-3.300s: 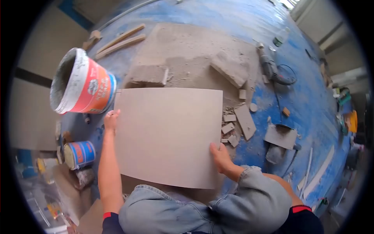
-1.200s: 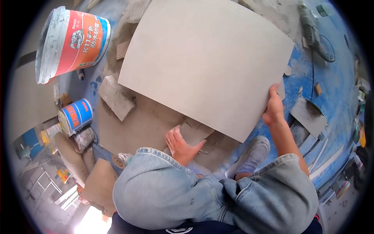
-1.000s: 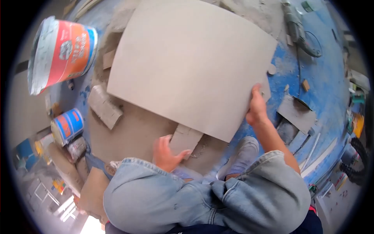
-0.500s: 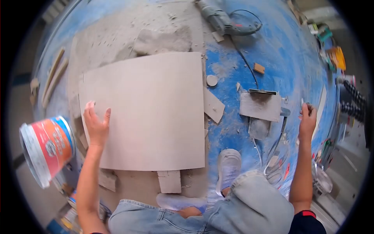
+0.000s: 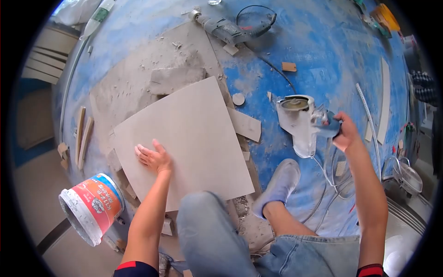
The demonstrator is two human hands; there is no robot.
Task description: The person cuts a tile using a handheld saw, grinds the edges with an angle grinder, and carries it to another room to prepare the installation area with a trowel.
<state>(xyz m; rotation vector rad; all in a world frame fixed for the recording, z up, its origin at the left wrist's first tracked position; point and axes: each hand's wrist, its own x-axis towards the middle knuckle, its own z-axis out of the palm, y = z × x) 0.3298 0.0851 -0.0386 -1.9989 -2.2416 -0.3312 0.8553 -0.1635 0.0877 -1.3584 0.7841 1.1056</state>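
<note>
A large pale tile (image 5: 194,138) lies slantwise on the dusty board, and one corner points away from me. My left hand (image 5: 154,159) rests on its left part, fingers spread and holding nothing. Off to the right, my right hand (image 5: 346,133) is wrapped round the dark blue body of an angle grinder (image 5: 326,124). The grinder's round disc (image 5: 294,104) faces up at the far end of a white, dust-covered guard (image 5: 297,131). How far the grinder is off the floor, I cannot tell.
A grey power drill (image 5: 226,30) lies at the back with its cord. Tile offcuts (image 5: 244,124) sit beside the big tile. A tipped bucket (image 5: 94,207) and wooden strips (image 5: 83,138) are at the left. Cables (image 5: 330,171) run along the blue floor (image 5: 332,74).
The tile has turned from square-on to slanted. My left hand has come down flat on it. My right hand, apart from the grinder before, now grips it, and the disc has come into sight.
</note>
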